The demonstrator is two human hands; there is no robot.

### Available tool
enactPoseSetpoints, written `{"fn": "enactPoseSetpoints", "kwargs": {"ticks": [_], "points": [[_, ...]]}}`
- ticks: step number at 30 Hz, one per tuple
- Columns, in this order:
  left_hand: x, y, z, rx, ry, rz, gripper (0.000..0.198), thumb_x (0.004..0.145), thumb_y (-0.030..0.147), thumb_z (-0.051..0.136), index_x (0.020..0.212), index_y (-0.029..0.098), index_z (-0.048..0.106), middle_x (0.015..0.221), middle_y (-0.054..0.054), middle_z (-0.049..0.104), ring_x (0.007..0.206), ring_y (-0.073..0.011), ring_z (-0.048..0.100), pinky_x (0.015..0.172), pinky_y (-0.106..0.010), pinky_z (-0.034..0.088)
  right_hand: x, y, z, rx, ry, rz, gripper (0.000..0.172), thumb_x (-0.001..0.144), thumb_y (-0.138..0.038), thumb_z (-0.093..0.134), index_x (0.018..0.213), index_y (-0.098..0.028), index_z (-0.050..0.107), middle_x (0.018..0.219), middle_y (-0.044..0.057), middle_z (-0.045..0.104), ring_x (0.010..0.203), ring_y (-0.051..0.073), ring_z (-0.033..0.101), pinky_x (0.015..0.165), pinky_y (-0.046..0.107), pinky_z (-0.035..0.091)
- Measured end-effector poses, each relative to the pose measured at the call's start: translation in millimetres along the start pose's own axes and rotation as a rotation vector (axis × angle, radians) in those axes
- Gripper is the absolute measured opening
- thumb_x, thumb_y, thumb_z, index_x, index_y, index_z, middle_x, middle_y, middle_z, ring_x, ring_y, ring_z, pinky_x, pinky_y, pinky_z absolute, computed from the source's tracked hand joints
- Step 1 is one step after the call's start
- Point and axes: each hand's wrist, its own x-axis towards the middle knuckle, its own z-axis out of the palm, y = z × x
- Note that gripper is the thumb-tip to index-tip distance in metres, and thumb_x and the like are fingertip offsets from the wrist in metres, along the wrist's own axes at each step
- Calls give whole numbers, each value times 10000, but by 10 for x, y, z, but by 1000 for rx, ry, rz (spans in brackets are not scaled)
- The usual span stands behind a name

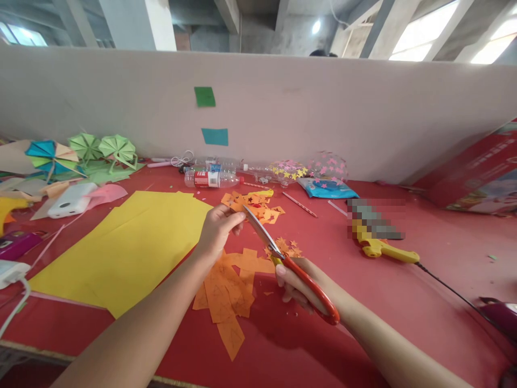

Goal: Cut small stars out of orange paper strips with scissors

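Between thumb and fingers my left hand [220, 229] pinches a piece of orange paper [234, 201]. My right hand [301, 285] is closed around the handles of red-handled scissors [311, 285], whose blades point up and left to the edge of that paper. Orange paper scraps with star-shaped holes [269, 210] lie just beyond the blades. Small cut-out orange stars [291, 248] form a pile behind the scissors' pivot. Orange paper strips [226, 291] with faint drawn outlines lie on the red table below my hands. My right fingers partly hide the scissors' handles.
Yellow paper sheets [141, 237] cover the left of the table. A yellow glue gun [383, 250] with a cord lies at right. Plastic bottles [214, 179], a blue packet [329, 188] and star-covered clear domes [327, 168] line the back partition. Green paper pinwheels [117, 148] stand back left.
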Motion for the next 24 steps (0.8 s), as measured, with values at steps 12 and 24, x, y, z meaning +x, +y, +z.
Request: {"fn": "enactPoseSetpoints", "kwargs": {"ticks": [12,24], "points": [[12,-19,-11,14,4,-4,170,627,254,646,527,173,535,455,37,536,419,-73,448,457,-219,360,-22,-82,50,22,36,45,482,798,-625,560,587,-219,409,355,-107,357,282,58,351,378,209,398],[5,-4,-8,-35,-21,-2,164,631,243,629,519,175,531,452,33,524,432,-79,438,466,-227,355,-38,-132,40,3,47,20,491,787,-611,587,565,-233,365,362,-99,339,296,72,352,417,244,433]]}}
